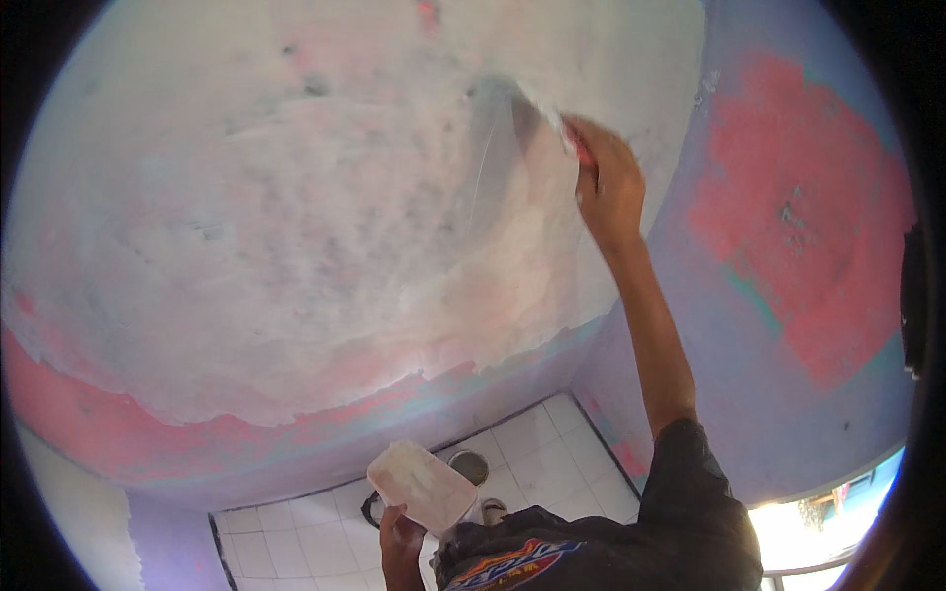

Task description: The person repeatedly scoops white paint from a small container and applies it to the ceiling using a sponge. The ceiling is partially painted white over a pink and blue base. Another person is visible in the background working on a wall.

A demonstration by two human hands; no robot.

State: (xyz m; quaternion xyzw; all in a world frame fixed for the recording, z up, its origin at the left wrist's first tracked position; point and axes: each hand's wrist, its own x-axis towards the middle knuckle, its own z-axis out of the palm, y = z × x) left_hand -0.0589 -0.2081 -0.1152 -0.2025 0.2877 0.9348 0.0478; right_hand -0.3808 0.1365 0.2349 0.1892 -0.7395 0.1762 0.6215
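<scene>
My right hand [613,182], arm stretched up, is closed around the red handle of a putty knife [540,102]. Its wide blade lies at the wall [266,187], which is smeared with whitish filler over pink and grey patches. A darker grey area shows beside the blade. Low down, in front of my body, my left hand [401,537] grips the edge of a pale rectangular plastic tub [448,510]. Whitish paste coats the inside of the tub.
The right-hand wall [670,325] is purple with a large pink patch [778,187]. White floor tiles [532,443] carry a round can [469,466] near the wall's foot. A bright opening [828,522] lies at lower right, and something dark [912,300] hangs at the right edge.
</scene>
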